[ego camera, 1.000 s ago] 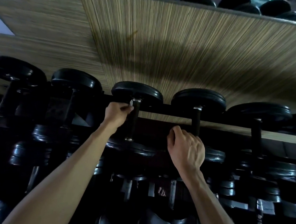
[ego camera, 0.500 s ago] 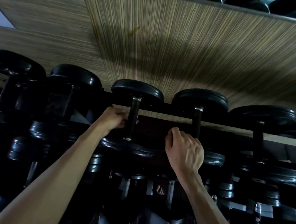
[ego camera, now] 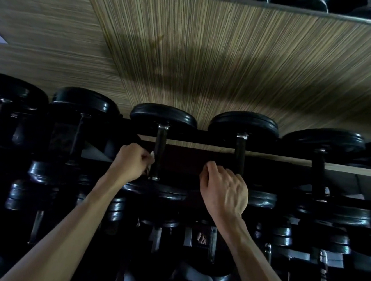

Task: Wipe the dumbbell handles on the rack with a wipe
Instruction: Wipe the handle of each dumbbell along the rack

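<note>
Sliding from the handle's top toward its lower end, the left hand is pinching the soft, light wipe against the stiff, heavy dumbbell handle, while at three o'clock the right hand is curling round the next handle on the rack.

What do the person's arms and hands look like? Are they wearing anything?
Both forearms are bare right up to the bottom edge of the picture, with no sleeves showing. The left hand and right hand have no gloves, rings, watch or wristbands that can be seen. The light is dim, so tiny details may be hidden.
</note>
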A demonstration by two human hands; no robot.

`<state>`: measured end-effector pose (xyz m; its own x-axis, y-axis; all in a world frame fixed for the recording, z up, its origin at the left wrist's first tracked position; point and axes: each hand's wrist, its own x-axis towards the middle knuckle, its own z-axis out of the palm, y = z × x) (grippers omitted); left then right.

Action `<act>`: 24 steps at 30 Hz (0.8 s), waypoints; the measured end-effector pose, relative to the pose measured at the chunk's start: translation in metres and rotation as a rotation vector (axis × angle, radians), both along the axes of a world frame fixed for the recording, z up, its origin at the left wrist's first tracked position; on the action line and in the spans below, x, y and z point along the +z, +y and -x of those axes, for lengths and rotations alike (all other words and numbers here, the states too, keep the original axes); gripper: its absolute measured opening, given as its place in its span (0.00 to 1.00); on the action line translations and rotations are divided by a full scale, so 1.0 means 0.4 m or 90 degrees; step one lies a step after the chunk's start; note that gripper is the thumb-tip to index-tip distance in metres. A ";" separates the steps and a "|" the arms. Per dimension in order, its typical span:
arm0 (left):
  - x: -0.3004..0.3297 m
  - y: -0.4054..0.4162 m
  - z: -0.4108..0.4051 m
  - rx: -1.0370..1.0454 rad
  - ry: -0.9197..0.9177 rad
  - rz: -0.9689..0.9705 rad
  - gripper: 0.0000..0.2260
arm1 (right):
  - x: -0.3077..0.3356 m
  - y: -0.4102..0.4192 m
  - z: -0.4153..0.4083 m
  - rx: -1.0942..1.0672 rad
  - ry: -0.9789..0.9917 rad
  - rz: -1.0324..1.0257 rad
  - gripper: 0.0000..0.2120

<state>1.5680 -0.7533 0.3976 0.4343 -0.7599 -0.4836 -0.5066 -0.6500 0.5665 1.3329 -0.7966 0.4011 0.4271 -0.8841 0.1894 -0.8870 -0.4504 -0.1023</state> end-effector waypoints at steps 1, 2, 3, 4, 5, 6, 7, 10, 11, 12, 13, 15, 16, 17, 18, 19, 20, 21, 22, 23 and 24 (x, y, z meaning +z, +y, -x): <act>0.012 -0.004 0.007 0.023 0.007 0.027 0.13 | 0.000 0.000 0.000 0.003 -0.008 0.002 0.06; 0.017 -0.014 0.012 0.056 0.016 0.066 0.12 | 0.000 0.001 0.000 0.005 -0.011 0.000 0.06; 0.030 -0.026 0.020 0.086 0.015 0.113 0.11 | 0.000 0.001 0.001 0.006 -0.009 -0.003 0.06; 0.040 -0.040 0.029 0.097 -0.007 0.152 0.10 | -0.001 0.001 0.001 0.007 -0.007 -0.004 0.07; 0.052 -0.053 0.038 0.094 -0.034 0.173 0.09 | -0.002 0.001 0.001 0.007 -0.005 -0.006 0.07; 0.060 -0.060 0.050 0.087 -0.059 0.190 0.08 | -0.003 0.001 0.003 0.006 -0.005 -0.008 0.07; 0.063 -0.060 0.061 0.083 -0.073 0.192 0.06 | -0.003 0.002 0.005 0.006 -0.006 -0.010 0.07; 0.048 -0.024 0.075 0.077 -0.085 0.145 0.06 | 0.001 0.002 0.006 0.014 -0.019 -0.008 0.06; 0.041 -0.009 0.073 0.076 -0.079 0.115 0.07 | 0.002 0.002 0.006 0.017 -0.022 -0.009 0.06; 0.041 0.000 0.072 0.076 -0.066 0.090 0.08 | 0.002 0.003 0.006 0.020 -0.024 -0.008 0.06; 0.042 0.004 0.072 0.082 -0.047 0.078 0.07 | 0.002 0.002 0.006 0.020 -0.026 -0.007 0.05; 0.052 -0.012 0.070 0.115 -0.022 0.096 0.06 | 0.003 0.002 0.005 0.017 -0.029 -0.009 0.06; 0.058 -0.025 0.068 0.137 -0.018 0.118 0.05 | 0.002 0.002 0.005 0.017 -0.032 -0.007 0.06; 0.061 -0.037 0.066 0.151 -0.021 0.137 0.05 | 0.001 0.002 0.005 0.018 -0.035 -0.003 0.07; 0.065 -0.044 0.064 0.151 -0.027 0.141 0.04 | 0.001 0.003 0.006 0.020 -0.038 0.000 0.07; 0.064 -0.045 0.060 0.139 -0.026 0.127 0.04 | 0.000 0.002 0.008 0.022 -0.037 0.002 0.07; 0.059 -0.039 0.054 0.117 -0.016 0.096 0.05 | 0.000 0.002 0.009 0.025 -0.035 0.006 0.07; 0.051 -0.029 0.048 0.085 -0.009 0.050 0.06 | -0.001 0.002 0.008 0.025 -0.031 0.010 0.07; 0.047 -0.016 0.044 0.047 -0.016 -0.002 0.06 | 0.000 0.002 0.008 0.024 -0.026 0.010 0.07; 0.045 -0.005 0.043 0.018 -0.031 -0.040 0.06 | 0.000 0.002 0.008 0.024 -0.023 0.008 0.07; 0.048 -0.001 0.044 0.008 -0.039 -0.058 0.06 | 0.000 0.001 0.007 0.024 -0.023 0.006 0.07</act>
<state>1.5504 -0.7538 0.4168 0.4746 -0.7084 -0.5224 -0.5291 -0.7039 0.4739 1.3303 -0.7963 0.4013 0.4523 -0.8659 0.2136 -0.8652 -0.4841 -0.1303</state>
